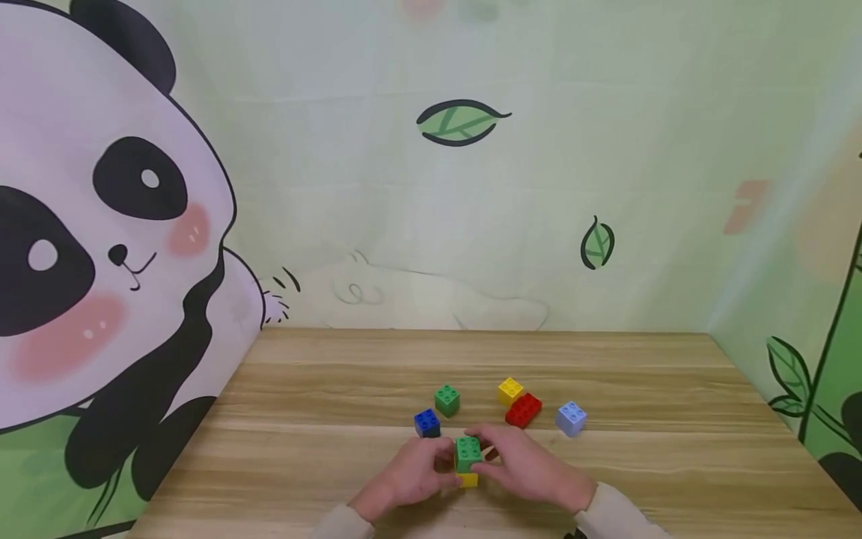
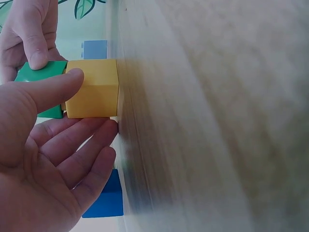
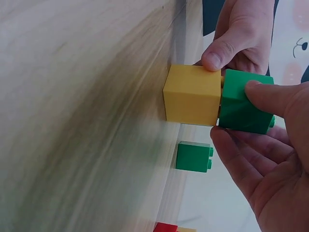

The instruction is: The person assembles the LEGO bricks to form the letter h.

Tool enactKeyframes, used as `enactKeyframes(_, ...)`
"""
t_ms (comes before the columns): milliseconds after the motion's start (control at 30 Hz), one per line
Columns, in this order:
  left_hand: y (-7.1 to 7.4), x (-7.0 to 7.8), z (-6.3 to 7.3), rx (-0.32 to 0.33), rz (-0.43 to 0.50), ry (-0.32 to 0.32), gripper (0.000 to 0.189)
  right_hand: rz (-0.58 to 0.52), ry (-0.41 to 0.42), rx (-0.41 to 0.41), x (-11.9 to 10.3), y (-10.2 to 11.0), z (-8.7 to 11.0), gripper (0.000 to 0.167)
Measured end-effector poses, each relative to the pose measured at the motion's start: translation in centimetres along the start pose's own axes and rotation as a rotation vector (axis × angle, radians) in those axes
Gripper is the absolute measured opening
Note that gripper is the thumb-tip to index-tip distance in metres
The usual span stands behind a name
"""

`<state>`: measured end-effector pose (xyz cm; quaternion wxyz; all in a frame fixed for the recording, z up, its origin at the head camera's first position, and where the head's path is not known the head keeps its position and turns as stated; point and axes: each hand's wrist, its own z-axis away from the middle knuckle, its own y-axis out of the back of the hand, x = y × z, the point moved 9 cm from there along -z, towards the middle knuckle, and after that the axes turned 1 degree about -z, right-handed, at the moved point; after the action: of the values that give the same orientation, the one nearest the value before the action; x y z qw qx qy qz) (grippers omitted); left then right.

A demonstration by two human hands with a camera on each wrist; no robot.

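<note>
Near the front of the table, a green brick [image 1: 468,453] sits on top of a yellow brick [image 2: 94,89], slightly tilted, with a thin gap and a stud showing between them in the right wrist view. My left hand [image 1: 423,470] pinches the yellow brick, thumb on one side and fingers on the other. From the right, my right hand [image 1: 521,463] grips the green brick [image 3: 247,102] between thumb and fingers. The yellow brick's base is down at the tabletop.
Behind my hands stand a dark blue brick [image 1: 427,424], a second green brick [image 1: 447,401], another yellow brick [image 1: 510,391], a longer red brick [image 1: 524,410] and a light blue brick [image 1: 572,418]. A printed cloth [image 1: 377,187] hangs behind the wooden table [image 1: 323,367].
</note>
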<state>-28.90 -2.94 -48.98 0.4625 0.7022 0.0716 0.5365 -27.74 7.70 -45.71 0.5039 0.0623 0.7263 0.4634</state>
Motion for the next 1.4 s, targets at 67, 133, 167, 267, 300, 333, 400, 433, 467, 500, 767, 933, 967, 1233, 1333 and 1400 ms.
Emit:
enactKeyframes(67, 0.00, -0.02, -0.01, 0.001, 0.000, 0.003, 0.022, -0.032, -0.025, -0.003, 0.24, 0.01, -0.06, 0.034)
enactKeyframes(133, -0.02, -0.01, -0.02, 0.002, 0.001, 0.003, 0.021, -0.046, -0.031, -0.002, 0.33, 0.05, -0.10, 0.031)
enactKeyframes(167, -0.01, 0.02, -0.01, 0.003, 0.001, 0.001, 0.021, -0.046, -0.026, -0.001, 0.32, 0.08, -0.12, 0.029)
enactKeyframes(267, 0.02, 0.11, 0.03, 0.005, 0.001, 0.000, 0.022, -0.045, -0.011, 0.002, 0.24, 0.15, -0.18, 0.028)
enactKeyframes(300, 0.05, 0.16, 0.06, 0.007, -0.001, -0.002, 0.022, -0.046, -0.009, 0.001, 0.21, 0.16, -0.18, 0.028)
enactKeyframes(333, 0.06, 0.19, 0.09, 0.007, -0.001, -0.001, 0.021, -0.048, -0.008, 0.000, 0.19, 0.16, -0.19, 0.027)
enactKeyframes(400, 0.09, 0.18, 0.13, 0.007, 0.003, 0.006, 0.021, -0.048, -0.006, -0.002, 0.15, 0.15, -0.22, 0.028)
enactKeyframes(433, 0.10, 0.18, 0.15, 0.008, 0.003, 0.008, 0.021, -0.044, -0.005, -0.002, 0.13, 0.13, -0.25, 0.028)
enactKeyframes(467, 0.11, 0.17, 0.15, 0.009, 0.003, 0.010, 0.022, -0.040, -0.003, -0.003, 0.09, 0.12, -0.27, 0.028)
enactKeyframes(500, 0.14, 0.19, 0.15, 0.011, 0.000, 0.009, 0.022, -0.034, -0.001, -0.002, 0.05, 0.11, -0.30, 0.029)
enactKeyframes(767, 0.12, 0.05, -0.10, 0.008, 0.000, 0.031, 0.023, -0.015, 0.004, 0.000, -0.09, 0.04, -0.34, 0.032)
enactKeyframes(933, 0.10, 0.12, -0.03, 0.010, 0.004, 0.032, 0.024, -0.003, 0.013, 0.009, 0.04, -0.04, -0.24, 0.034)
enactKeyframes(967, 0.09, 0.10, -0.02, 0.008, 0.005, 0.036, 0.024, -0.002, 0.014, 0.010, 0.06, -0.06, -0.25, 0.035)
enactKeyframes(1233, 0.11, -0.07, -0.03, 0.002, 0.009, 0.050, 0.024, -0.021, 0.029, 0.021, -0.10, -0.19, -0.25, 0.033)
enactKeyframes(1333, 0.08, -0.22, -0.03, -0.002, 0.003, 0.053, 0.025, -0.015, 0.037, 0.027, -0.16, -0.22, -0.25, 0.033)
enactKeyframes(1400, -0.01, -0.35, -0.07, -0.008, 0.007, 0.063, 0.025, -0.004, 0.041, 0.030, -0.22, -0.16, -0.25, 0.034)
